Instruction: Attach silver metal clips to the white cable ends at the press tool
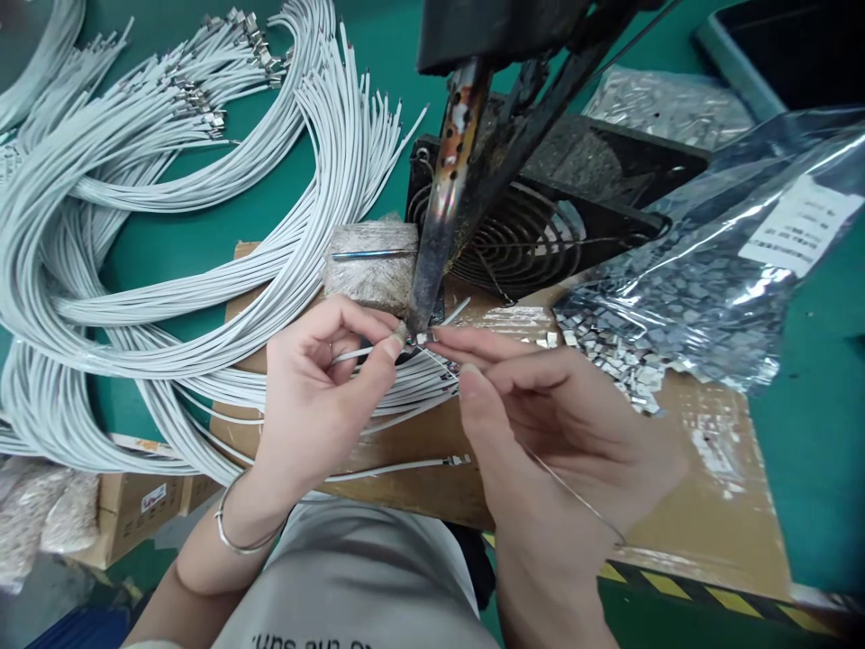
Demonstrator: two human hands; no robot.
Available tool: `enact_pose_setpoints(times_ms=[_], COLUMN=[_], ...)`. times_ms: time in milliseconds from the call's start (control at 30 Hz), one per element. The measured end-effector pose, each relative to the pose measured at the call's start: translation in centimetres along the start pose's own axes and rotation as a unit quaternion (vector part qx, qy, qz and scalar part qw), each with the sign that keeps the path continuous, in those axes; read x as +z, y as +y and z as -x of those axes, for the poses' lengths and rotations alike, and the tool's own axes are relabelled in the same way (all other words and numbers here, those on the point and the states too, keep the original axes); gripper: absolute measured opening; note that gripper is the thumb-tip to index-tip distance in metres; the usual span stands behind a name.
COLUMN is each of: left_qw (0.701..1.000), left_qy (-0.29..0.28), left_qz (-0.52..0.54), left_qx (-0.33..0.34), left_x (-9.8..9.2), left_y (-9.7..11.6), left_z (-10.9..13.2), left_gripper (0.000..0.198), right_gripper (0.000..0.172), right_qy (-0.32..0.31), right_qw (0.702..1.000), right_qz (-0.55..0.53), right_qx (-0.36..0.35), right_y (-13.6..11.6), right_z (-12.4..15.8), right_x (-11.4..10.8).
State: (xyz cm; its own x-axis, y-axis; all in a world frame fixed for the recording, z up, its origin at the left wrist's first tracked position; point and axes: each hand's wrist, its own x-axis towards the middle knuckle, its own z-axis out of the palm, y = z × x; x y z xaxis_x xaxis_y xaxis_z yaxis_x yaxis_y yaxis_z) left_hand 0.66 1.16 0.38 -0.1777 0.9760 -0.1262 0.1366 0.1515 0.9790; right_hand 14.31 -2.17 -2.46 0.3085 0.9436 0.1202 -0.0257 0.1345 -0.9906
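My left hand pinches a white wire with its small metal terminal held right under the tip of a fixed soldering iron. My right hand is closed on a thin strand of solder wire, its fingertips meeting the terminal from the right. Both hands work over a brown cardboard pad on the green table.
Large bundles of white wires fill the left of the green table. A black fan sits behind the iron. A clear bag spills small metal terminals at the right. A steel-wool pad with tweezers lies behind my left hand.
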Motion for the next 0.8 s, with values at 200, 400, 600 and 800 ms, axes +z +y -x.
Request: enact_pose_setpoints(times_ms=[200,400,600,800], left_qw=[1.0,1.0,0.999,0.999], left_qy=[-0.003,-0.005,-0.005,-0.008], left_qz=[0.003,0.014,0.008,-0.007], left_qx=[0.001,0.013,0.039,0.042], left_x=[-0.1,-0.2,-0.2,-0.3], left_y=[-0.1,-0.2,-0.5,-0.5], left_z=[0.0,0.1,0.1,0.1], left_gripper=[0.015,0.017,0.015,0.018], right_gripper=[0.02,0.021,0.02,0.02], right_qy=[0.024,0.038,0.006,0.001], right_qw=[1.0,0.999,1.0,1.0], right_qz=[0.007,0.017,0.014,0.008], right_qx=[0.016,0.02,-0.017,-0.014], right_y=[-0.4,-0.6,0.0,0.3], right_z=[0.0,-0.1,0.0,0.0], right_x=[0.5,0.8,0.2,0.1])
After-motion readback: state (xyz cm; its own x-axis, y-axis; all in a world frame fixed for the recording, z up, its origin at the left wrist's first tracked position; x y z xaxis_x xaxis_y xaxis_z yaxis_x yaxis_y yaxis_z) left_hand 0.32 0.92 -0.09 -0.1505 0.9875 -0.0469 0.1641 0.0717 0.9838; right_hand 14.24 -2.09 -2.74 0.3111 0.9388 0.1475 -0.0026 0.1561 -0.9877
